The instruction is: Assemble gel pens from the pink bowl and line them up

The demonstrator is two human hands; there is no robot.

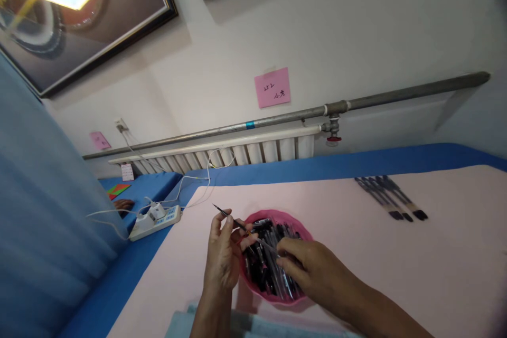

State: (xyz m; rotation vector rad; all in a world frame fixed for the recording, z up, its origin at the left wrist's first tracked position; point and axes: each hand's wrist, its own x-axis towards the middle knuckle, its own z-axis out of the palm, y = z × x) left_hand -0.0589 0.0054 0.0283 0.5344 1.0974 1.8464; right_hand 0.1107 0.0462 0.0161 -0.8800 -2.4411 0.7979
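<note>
A pink bowl (277, 216) full of dark pens and pen parts sits on the pink table cover in front of me. My left hand (223, 259) is raised just left of the bowl, fingers pinched on a thin pen refill (229, 216) that points up and to the left. My right hand (303, 264) reaches over the bowl with its fingers curled among the pens and touching the refill's lower end. Several finished black pens (390, 198) lie side by side on the cover at the right.
A white power strip (155, 220) with cables lies on the blue table edge at the left. A radiator (237, 154) and a metal pipe (396, 96) run along the wall. Another person's hand (123, 204) rests at the far left, beyond a blue partition (39, 222).
</note>
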